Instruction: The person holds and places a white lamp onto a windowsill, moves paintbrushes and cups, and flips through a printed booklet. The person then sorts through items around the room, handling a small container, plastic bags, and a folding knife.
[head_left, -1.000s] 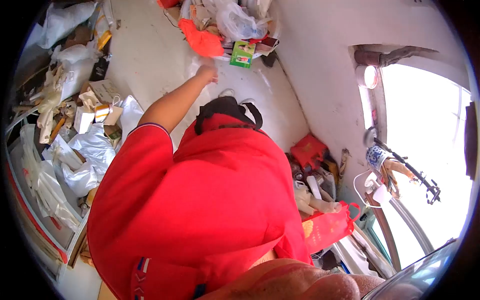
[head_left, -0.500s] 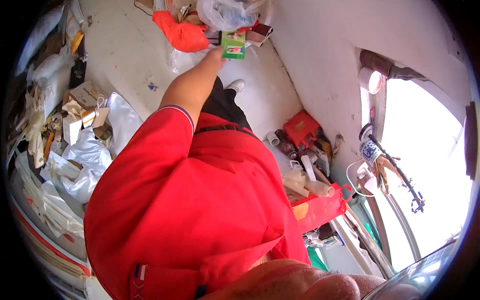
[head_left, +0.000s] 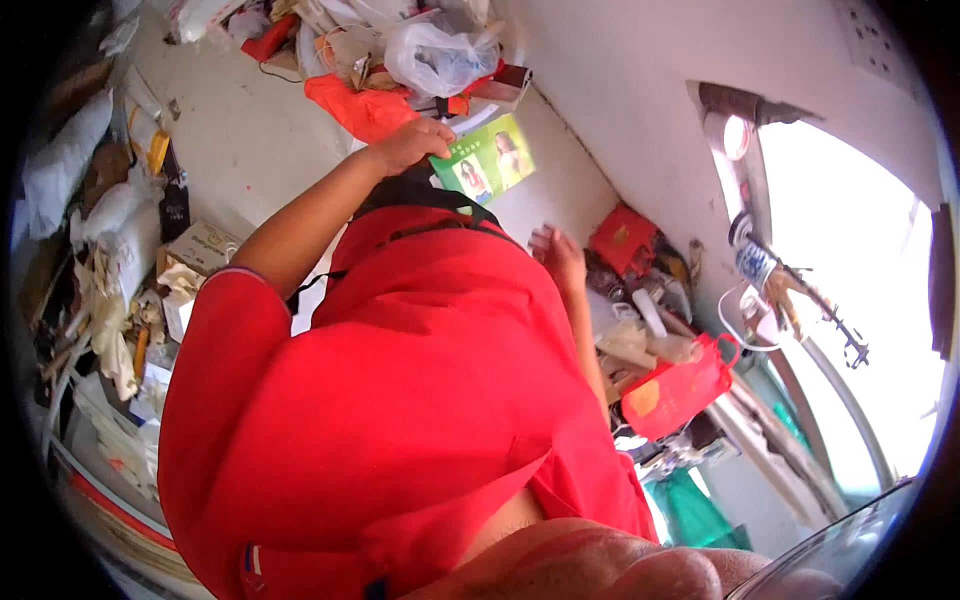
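My left hand [head_left: 415,143] is closed on the near left edge of a flat green printed card [head_left: 484,160]. The card shows pictures of people and some small lettering; whether it is a single sheet or a booklet I cannot tell. It is held tilted in front of my waist. My right hand [head_left: 560,257] is raised at the right side of my body, fingers apart and nothing in it. It is apart from the card, near a red packet [head_left: 624,240] on the pile by the wall.
A red-orange bag [head_left: 360,108] and a clear plastic bag [head_left: 440,58] lie ahead among clutter. Left stand a cardboard box [head_left: 203,245] and heaped plastic wrapping. On the right are a red gift bag [head_left: 672,398], a bright window [head_left: 850,250] and a blue-and-white cylinder [head_left: 754,264].
My left hand has drawn the green card back toward my body, and the card has turned to a slant. My right hand has come into view at the right of my waist.
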